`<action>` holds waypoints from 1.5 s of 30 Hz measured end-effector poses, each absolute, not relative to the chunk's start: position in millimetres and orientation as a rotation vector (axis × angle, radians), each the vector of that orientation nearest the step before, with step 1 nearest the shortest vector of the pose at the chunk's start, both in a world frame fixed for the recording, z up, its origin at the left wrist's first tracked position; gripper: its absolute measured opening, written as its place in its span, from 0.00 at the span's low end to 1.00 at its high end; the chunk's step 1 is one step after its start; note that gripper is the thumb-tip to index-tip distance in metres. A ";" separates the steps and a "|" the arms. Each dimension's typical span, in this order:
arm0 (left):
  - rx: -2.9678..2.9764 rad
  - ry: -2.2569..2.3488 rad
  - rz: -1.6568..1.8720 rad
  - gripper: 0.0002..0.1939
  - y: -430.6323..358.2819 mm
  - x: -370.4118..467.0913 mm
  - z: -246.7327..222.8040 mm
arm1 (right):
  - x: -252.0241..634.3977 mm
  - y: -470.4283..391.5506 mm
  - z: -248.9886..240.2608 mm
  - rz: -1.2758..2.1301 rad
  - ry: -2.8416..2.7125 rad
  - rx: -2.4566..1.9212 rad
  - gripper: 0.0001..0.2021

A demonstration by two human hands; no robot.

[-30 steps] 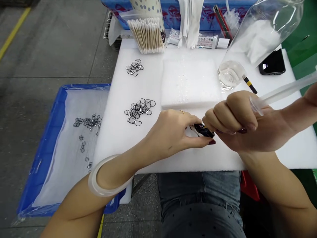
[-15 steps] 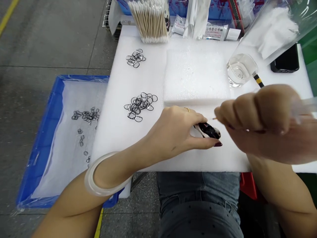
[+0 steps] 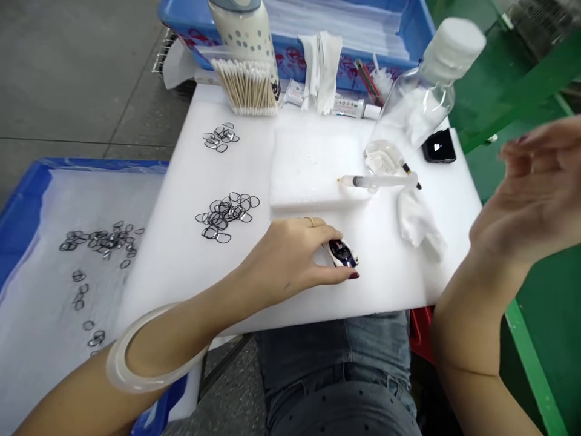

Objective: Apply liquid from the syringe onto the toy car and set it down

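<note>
White foam board point(image 3: 384, 300) carries the work, and close to its near edge, right of the middle, the left hand point(image 3: 293, 260) pinches a small glossy car-shaped piece point(image 3: 341, 252), black and white, between thumb and fingers; the hand is closed only as far as the piece allows. Off the right edge, the right hand point(image 3: 529, 188) is raised with its palm up and fingers loosely spread, visibly empty. Farther in, a syringe point(image 3: 379, 181) lies with its orange tip on a white foam block point(image 3: 313, 163), its plunger end reaching past the block's right edge. Near the board's right edge sits a crumpled white tissue point(image 3: 417, 218), and toward the far right corner stand a clear bottle point(image 3: 424, 100) with a white cap and, just beside it, a black glossy case point(image 3: 439, 146). Two clusters of thin black loops point(image 3: 227, 215) lie along the left edge, one beyond the other. At the far left corner leans a bag of cotton swabs point(image 3: 249, 88).
</note>
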State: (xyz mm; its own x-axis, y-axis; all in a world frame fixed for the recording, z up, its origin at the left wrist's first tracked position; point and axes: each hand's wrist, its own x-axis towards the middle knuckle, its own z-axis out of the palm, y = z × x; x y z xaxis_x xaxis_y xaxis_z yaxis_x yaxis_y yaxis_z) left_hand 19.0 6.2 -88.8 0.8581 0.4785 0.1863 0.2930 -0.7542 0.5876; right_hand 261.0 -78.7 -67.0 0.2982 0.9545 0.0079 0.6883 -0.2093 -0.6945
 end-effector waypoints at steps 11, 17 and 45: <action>2.548 0.553 0.349 0.23 4.5 22.5 -85.1 | 314.9 -61.3 -76.9 -0.225 -1.241 -2.473 0.05; 2.533 0.565 0.292 0.23 2.7 23.3 -81.4 | 323.8 -85.6 -67.9 -0.492 -1.045 -1.977 0.06; 2.513 0.572 0.270 0.23 1.0 24.2 -82.2 | 203.4 -134.2 -111.7 0.304 -1.469 -1.190 0.15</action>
